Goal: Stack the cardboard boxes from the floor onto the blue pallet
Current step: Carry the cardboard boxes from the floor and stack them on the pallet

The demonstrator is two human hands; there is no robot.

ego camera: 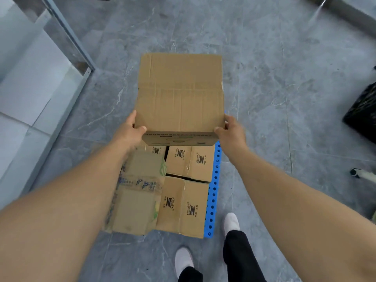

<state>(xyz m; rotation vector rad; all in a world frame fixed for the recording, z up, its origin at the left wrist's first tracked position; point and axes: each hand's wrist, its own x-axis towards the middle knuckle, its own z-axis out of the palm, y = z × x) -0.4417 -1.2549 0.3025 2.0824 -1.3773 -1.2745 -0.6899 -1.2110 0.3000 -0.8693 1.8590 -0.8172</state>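
Note:
I hold a large plain cardboard box out in front of me, above the far end of the blue pallet. My left hand grips its near left corner, thumb on top. My right hand grips the near right corner the same way. On the pallet sit several boxes: a taped box with green print at the left, two boxes with black logos at the right. Only the pallet's right edge shows.
Grey marble-look floor tiles surround the pallet. A metal frame with glass panels runs along the left. A black plastic bag lies at the right edge. My feet in white shoes stand just before the pallet's near right corner.

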